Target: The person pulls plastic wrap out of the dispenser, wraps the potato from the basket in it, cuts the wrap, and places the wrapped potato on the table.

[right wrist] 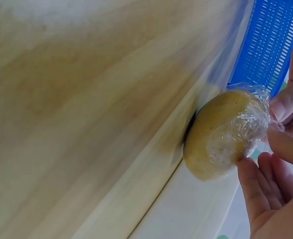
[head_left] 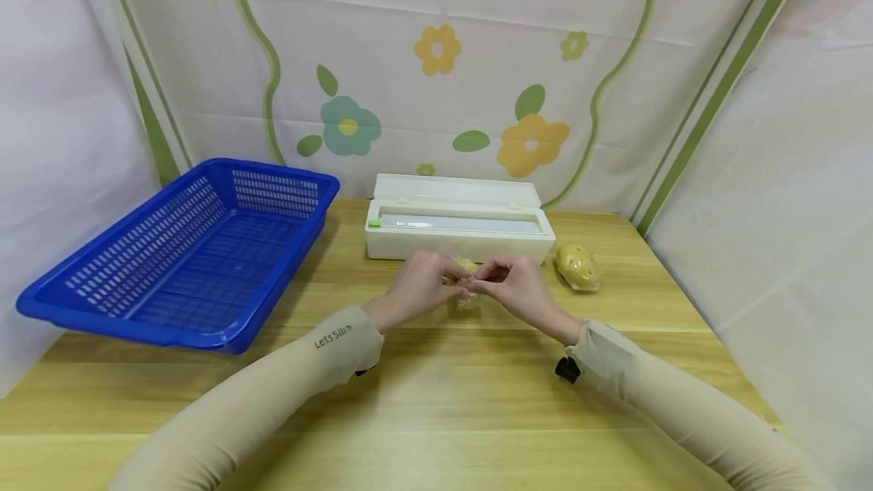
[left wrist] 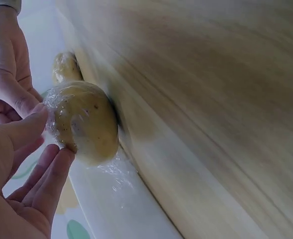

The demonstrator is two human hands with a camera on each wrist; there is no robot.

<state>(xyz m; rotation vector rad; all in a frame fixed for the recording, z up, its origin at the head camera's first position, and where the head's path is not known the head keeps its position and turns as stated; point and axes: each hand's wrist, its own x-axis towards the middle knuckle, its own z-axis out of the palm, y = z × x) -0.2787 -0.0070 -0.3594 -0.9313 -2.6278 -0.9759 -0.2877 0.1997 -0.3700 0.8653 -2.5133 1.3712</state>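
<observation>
A potato (left wrist: 96,124) wrapped in clear cling film (right wrist: 248,122) rests on the table in front of the white box, mostly covered by my hands in the head view. My left hand (head_left: 421,286) pinches the gathered film at the top of the potato between thumb and fingers. From the other side, my right hand (head_left: 521,288) pinches the film at the same spot, and the fingertips of both hands nearly meet. Loose film spreads out at the potato's side in the left wrist view. To the right lies a second film-wrapped potato (head_left: 577,267).
Behind my hands stands a long white cling film box (head_left: 457,244), its lid (head_left: 457,189) raised and a green slider (head_left: 374,224) at its left end. A blue perforated basket (head_left: 239,328) sits at the left of the wooden table (head_left: 464,415). Patterned cloth walls surround the table.
</observation>
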